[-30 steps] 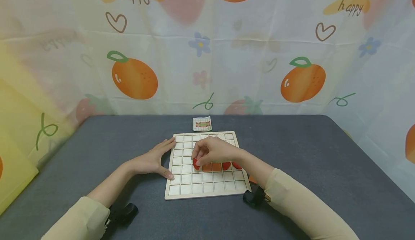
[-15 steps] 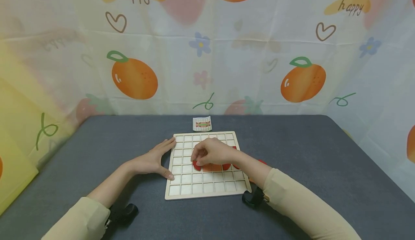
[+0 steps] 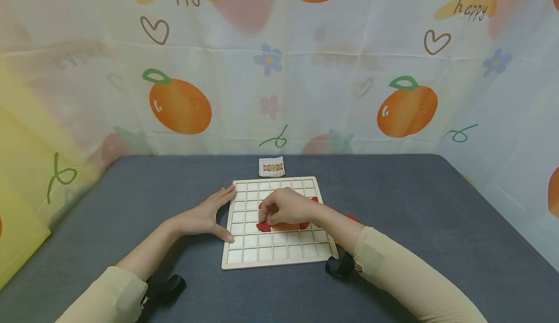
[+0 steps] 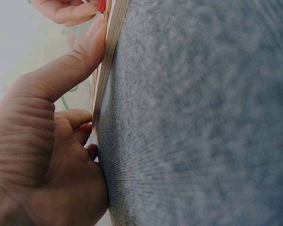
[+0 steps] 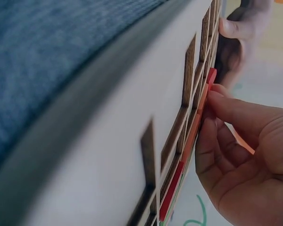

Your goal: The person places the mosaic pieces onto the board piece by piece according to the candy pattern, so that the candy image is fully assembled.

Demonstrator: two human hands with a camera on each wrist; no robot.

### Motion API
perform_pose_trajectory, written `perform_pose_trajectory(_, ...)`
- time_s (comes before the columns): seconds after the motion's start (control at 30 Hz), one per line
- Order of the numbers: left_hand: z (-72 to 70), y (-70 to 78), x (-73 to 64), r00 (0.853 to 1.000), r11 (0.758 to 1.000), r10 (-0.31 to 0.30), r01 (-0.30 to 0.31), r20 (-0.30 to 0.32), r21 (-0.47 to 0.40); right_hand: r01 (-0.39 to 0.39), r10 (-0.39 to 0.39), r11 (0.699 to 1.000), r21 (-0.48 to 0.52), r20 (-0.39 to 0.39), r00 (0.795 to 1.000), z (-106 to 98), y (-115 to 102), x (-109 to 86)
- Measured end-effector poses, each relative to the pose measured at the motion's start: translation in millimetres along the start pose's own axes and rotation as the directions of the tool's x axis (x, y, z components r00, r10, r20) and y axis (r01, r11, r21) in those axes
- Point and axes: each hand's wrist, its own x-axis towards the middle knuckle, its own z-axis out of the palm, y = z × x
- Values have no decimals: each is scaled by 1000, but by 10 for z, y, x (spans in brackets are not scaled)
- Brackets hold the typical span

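Observation:
A wooden grid board with pale square cells lies on the dark table. My right hand is over its middle, thumb and fingertips pinching a small red piece that sits askew at the left end of an orange strip. In the right wrist view the red piece stands slightly proud of the grid, at the thumb tip. My left hand rests along the board's left edge, thumb and fingers spread apart. Another red piece lies at the strip's right end; the right hand hides the cells beneath it.
Behind the board lies a small card printed with a red, orange and green pattern on a grid. One more red piece shows near the board's right side. A red piece lies on the table past the right forearm. A fruit-print cloth hangs behind.
The red piece under the right fingertips has turned from upright to lying more sideways, its end pointing left. The right hand has shifted only slightly. The left hand stays on the board's edge.

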Motion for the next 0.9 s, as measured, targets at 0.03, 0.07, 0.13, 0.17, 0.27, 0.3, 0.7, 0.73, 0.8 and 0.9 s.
perform_pose_trajectory(0.03, 0, 1, 0, 1000, 1000, 1, -1, 0, 1, 1, -1, 1000, -1, 2, 1000, 0, 2, -2)
perform_pose_trajectory(0.07, 0, 1, 0, 1000, 1000, 1, -1, 1, 1, 3, -3, 1000, -4, 2, 1000, 0, 3, -4)
perform_pose_trajectory(0.13, -2, 3, -2, 1000, 1000, 2, -2, 2, 2, 5, -5, 1000, -2, 2, 1000, 0, 3, -5)
perform_pose_trajectory(0.17, -3, 4, -3, 1000, 1000, 2, -2, 2, 1, 8, -8, 1000, -1, 4, 1000, 1, 3, -5)
perform_pose_trajectory(0.27, -6, 9, -6, 1000, 1000, 4, -4, 3, 3, 32, -32, 999, -2, 18, 999, 1, -10, 0)
perform_pose_trajectory(0.3, -7, 9, -7, 1000, 1000, 5, -5, 3, 4, 42, -41, 999, -7, 27, 999, 4, -13, 5)
perform_pose_trajectory(0.7, -5, -3, -3, 1000, 1000, 11, -11, 2, 5, 66, -62, 995, -77, 54, 997, 24, -7, 32)
perform_pose_trajectory(0.73, -5, -5, -3, 1000, 1000, 10, -10, 2, 5, 60, -56, 995, -80, 51, 997, 21, -8, 30)
perform_pose_trajectory(0.8, -5, -6, -2, 1000, 1000, 10, -10, 3, 4, 50, -46, 995, -83, 47, 998, 18, -7, 29)
perform_pose_trajectory(0.9, -6, -10, -3, 1000, 1000, 11, -11, 4, 2, 43, -40, 997, -71, 47, 998, 15, -8, 26)
